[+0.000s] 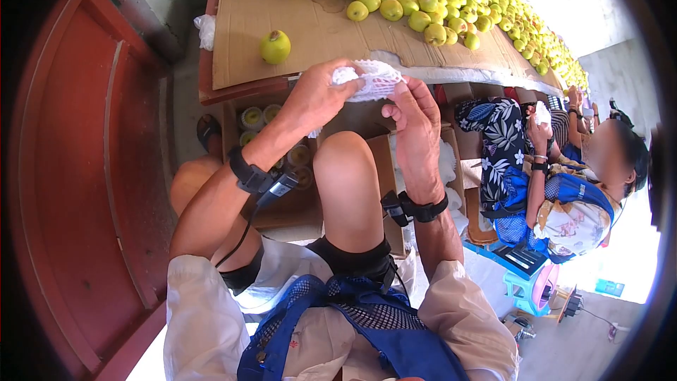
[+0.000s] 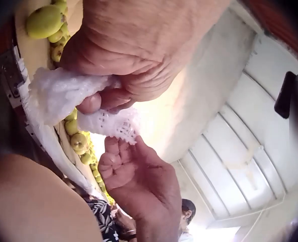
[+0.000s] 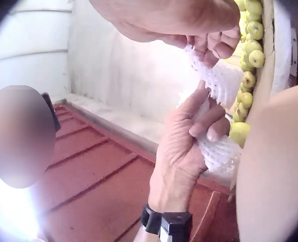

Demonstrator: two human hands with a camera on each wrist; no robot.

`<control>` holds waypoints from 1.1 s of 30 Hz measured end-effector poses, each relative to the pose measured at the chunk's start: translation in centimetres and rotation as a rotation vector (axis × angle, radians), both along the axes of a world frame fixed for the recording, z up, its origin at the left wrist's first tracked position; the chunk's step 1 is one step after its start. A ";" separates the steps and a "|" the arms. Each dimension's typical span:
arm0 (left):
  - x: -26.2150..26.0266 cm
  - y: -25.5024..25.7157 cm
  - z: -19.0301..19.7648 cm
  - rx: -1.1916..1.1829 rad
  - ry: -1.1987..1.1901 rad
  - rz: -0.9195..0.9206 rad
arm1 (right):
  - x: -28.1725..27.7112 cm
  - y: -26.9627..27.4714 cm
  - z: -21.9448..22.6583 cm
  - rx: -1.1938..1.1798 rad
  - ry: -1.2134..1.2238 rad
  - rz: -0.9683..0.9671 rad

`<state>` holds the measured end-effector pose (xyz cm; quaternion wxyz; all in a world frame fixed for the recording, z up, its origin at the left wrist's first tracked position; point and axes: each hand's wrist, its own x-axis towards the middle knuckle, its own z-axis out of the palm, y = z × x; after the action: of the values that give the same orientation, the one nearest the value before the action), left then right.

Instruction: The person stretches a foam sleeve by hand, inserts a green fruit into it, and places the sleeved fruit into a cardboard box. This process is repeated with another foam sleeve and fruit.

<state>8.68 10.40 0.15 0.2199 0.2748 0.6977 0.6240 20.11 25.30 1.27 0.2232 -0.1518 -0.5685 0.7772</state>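
Between both hands, over the knees, is a white foam fruit net (image 1: 379,79). My left hand (image 1: 321,99) grips it with curled fingers. At the net's other end, my right hand (image 1: 417,123) pinches the edge between thumb and fingers. In the left wrist view a bunched part of white foam netting (image 2: 61,96) bulges past the left hand, while the meshed end (image 2: 113,123) stretches toward the right hand. The right wrist view also has netting (image 3: 219,156) sticking out below the left fingers. One yellow-green apple (image 1: 275,47) sits alone on the cardboard beyond the left hand.
A large heap of apples (image 1: 423,0) covers the back of the cardboard-topped table (image 1: 243,21). Below its edge, an open box (image 1: 282,219) holds netted fruit; another box (image 1: 384,162) with white netting stands right of the knee. Another person (image 1: 564,197) sits at right. A red door (image 1: 77,183) is left.
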 end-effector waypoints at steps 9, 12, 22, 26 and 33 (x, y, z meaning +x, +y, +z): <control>0.0 -0.5 0.8 0.265 -0.528 -0.083 | -1.1 1.7 -0.8 -0.477 0.072 0.089; 0.2 -0.5 1.0 0.298 -0.556 -0.077 | -1.7 0.8 -0.3 -0.418 0.049 -0.005; 0.6 -0.7 1.9 0.162 -0.277 -0.092 | -2.5 2.0 -1.5 -0.177 0.055 -0.072; 0.5 -0.5 1.1 0.143 -0.245 -0.103 | -2.5 2.4 -1.6 -0.288 0.105 0.046; 0.6 -0.5 0.7 0.010 -0.106 -0.088 | -3.0 2.3 -1.1 -0.481 0.123 0.088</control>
<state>9.31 9.90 0.86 0.2824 0.2729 0.6692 0.6308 17.10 27.63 0.13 0.1810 -0.1280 -0.3584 0.9069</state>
